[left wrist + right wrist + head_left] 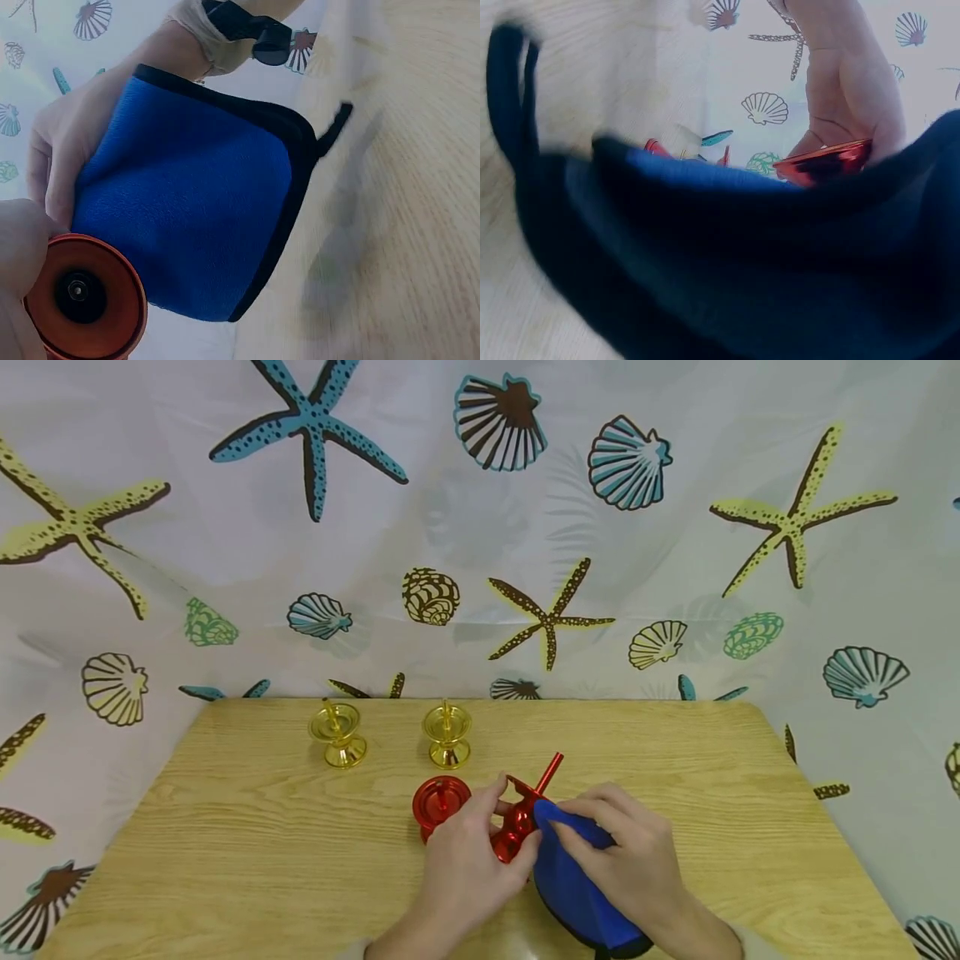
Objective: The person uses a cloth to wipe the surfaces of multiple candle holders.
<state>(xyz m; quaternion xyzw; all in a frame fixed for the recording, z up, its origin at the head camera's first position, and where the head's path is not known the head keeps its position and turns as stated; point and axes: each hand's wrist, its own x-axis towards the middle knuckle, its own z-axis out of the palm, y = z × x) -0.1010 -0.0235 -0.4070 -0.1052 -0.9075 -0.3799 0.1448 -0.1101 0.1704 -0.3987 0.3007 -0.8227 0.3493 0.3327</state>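
Note:
A shiny red candle holder (pixel 516 825), tilted with its spike pointing up and right, is held in my left hand (pixel 467 870) above the table. In the left wrist view the hollow underside of its base (pixel 112 319) faces the camera. My right hand (pixel 633 856) pinches a blue cloth (pixel 573 889) with black edging and a small loop, and the cloth touches the side of the red holder. Most of the cloth hangs below the right hand and hides much of the right wrist view. Just left of the held piece stands a second red candle holder (pixel 438 800), partly behind my left hand.
Two gold candle holders, one at the left (pixel 343 748) and one nearer the middle (pixel 448 748), stand upright toward the back of the wooden table (pixel 247 852). Behind the table hangs a pale curtain (pixel 420 510) printed with shells and starfish.

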